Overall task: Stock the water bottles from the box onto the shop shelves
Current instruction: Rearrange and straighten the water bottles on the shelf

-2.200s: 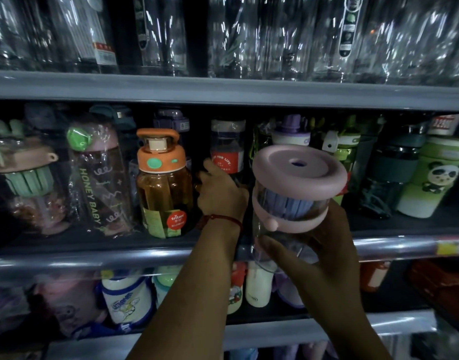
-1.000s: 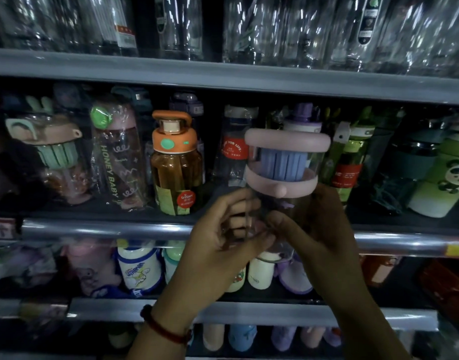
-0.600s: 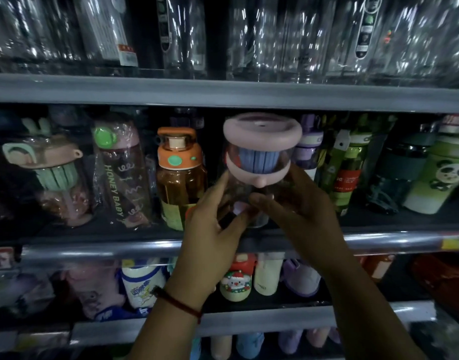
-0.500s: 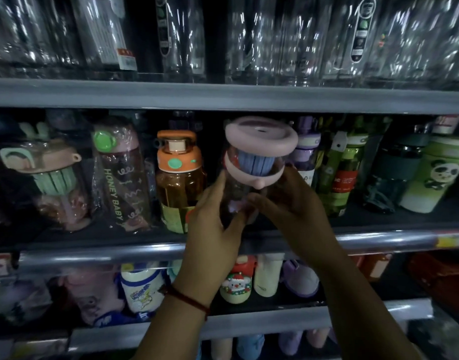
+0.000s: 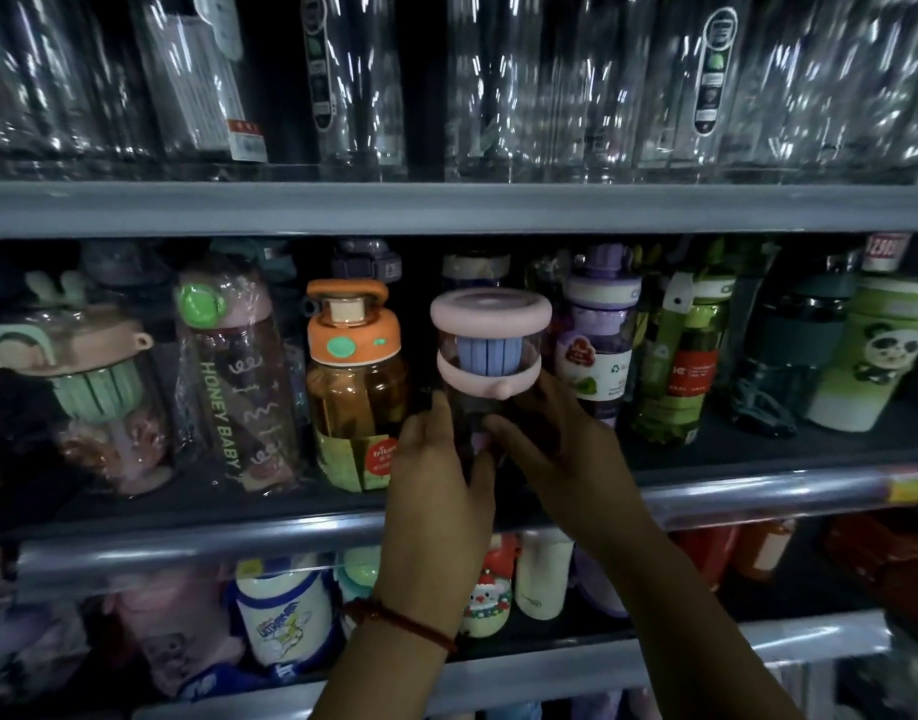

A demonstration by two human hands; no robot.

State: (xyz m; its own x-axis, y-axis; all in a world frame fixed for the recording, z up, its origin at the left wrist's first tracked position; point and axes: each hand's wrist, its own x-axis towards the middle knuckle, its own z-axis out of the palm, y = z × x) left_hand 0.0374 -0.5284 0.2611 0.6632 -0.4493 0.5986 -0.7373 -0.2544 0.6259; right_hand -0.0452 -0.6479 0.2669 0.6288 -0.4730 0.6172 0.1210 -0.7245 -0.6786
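At the middle shelf [image 5: 290,532] of the shop rack, I hold the pink-lid bottle [image 5: 490,324] with both hands. My left hand [image 5: 441,475] grips its clear lower part from the left side, and my right hand [image 5: 555,444] grips it from the right side, with the fingers curled around the body. This bottle is upright, and it has a wide pink lid, a pink ring under it and a blue part between them. It is in the gap between the orange bottle [image 5: 355,387] on its left and the purple bottle [image 5: 597,345] on its right, just beside both. My hands hide its bottom, so I cannot tell if it already stands on the shelf board. Further right there are a green bottle [image 5: 680,366] and a panda cup [image 5: 877,356]. Further left a wrapped bottle [image 5: 233,376] with the words HONEY BABY stands. On my left wrist there is a red string [image 5: 400,621]. Above, the upper shelf [image 5: 446,207] carries many clear bottles [image 5: 524,85] in shiny wrapping. Below, the lower shelf [image 5: 550,672] carries small bottles, and one of them has a Santa face [image 5: 485,605].
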